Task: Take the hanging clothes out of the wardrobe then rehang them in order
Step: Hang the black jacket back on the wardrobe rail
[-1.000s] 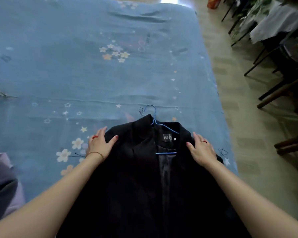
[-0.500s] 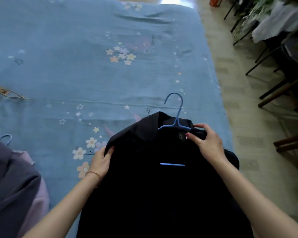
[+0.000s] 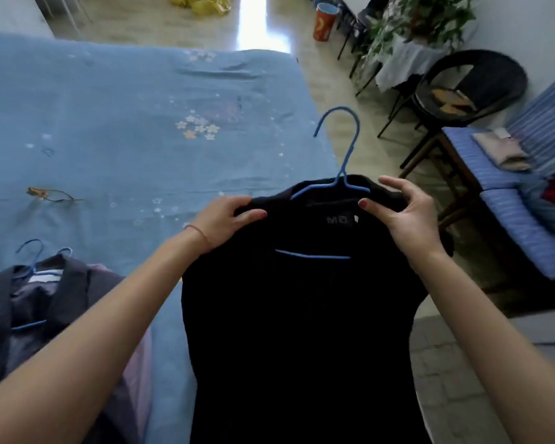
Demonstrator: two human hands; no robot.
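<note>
A black jacket (image 3: 302,315) hangs on a blue wire hanger (image 3: 343,155), lifted off the blue bedsheet (image 3: 125,123) in front of me. My left hand (image 3: 228,219) grips the jacket's left shoulder near the collar. My right hand (image 3: 404,213) pinches the right shoulder by the hanger's arm, thumb in front and fingers behind. The hanger's hook points up and away from me. A dark grey jacket (image 3: 29,315) over a lilac garment lies on the bed at the lower left, on blue hangers.
The bed's right edge runs beside a tiled floor. A black wicker chair (image 3: 471,88), a plant on a covered table (image 3: 414,33) and a blue striped bench (image 3: 526,200) with folded clothes stand to the right. A small brown item (image 3: 48,193) lies on the sheet.
The black jacket has gone from lying flat on the bed to being held up by both shoulders. My left hand moved up to the collar area. My view swung right and upward.
</note>
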